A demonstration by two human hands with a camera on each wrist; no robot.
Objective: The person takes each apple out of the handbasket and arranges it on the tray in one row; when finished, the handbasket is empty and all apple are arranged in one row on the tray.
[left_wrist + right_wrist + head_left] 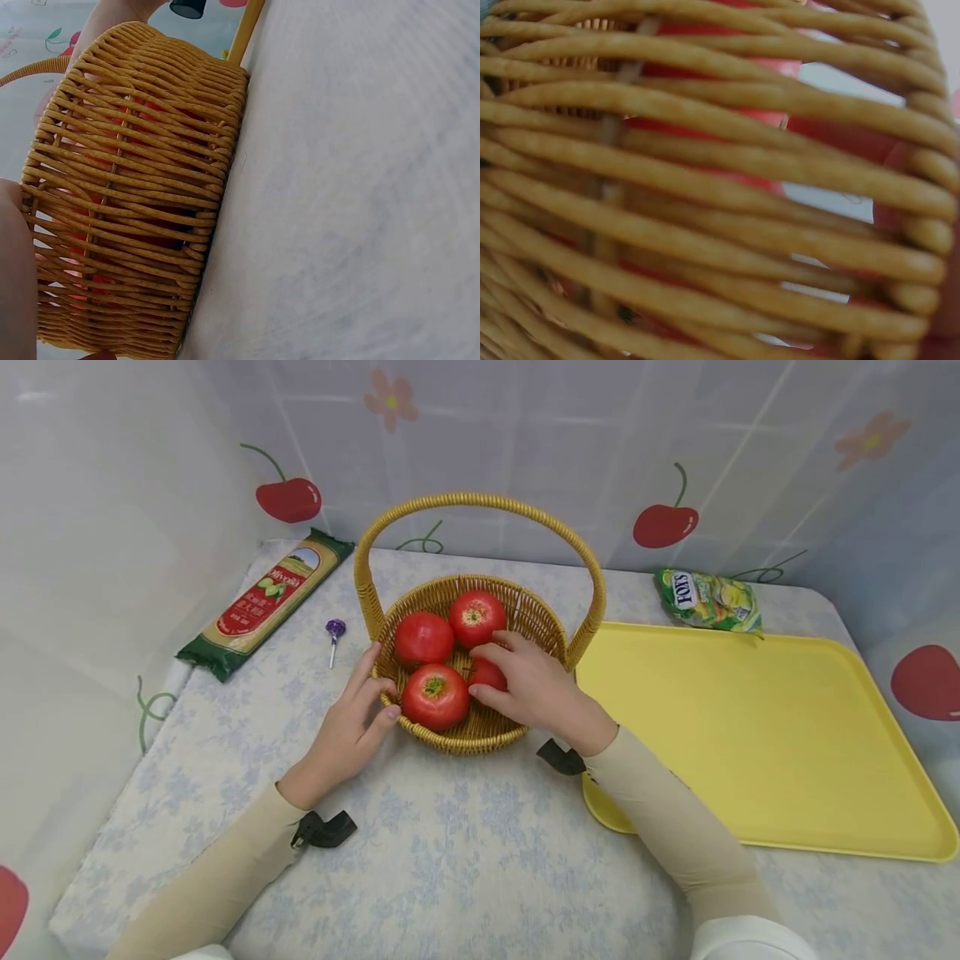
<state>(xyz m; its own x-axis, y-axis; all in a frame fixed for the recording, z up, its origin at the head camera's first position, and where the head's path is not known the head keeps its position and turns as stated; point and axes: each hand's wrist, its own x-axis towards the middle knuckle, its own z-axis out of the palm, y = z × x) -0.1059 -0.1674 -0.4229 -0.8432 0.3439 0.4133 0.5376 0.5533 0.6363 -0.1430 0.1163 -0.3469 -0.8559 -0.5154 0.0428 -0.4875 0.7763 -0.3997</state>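
Observation:
A wicker basket (465, 745) with a tall arched handle holds several red tomatoes, among them a front tomato (435, 697) with a green stem end. My left hand (347, 731) holds the basket's left rim, thumb outside and fingertips over the edge. Inside the basket, my right hand (536, 685) curls its thumb and fingers round the right-hand tomato (487, 673), which is partly hidden by them. In the left wrist view the woven side (135, 202) stands close, with red showing through its gaps. Blurred weave (705, 180) fills most of the right wrist view.
A yellow tray (750, 735) lies to the right, under my right forearm. Behind it is a green Fox's candy bag (708, 602), touching the tray's back edge. On the left are a pasta packet (266, 602) and a purple lollipop (335, 628). Patterned curtains (525, 435) enclose the table.

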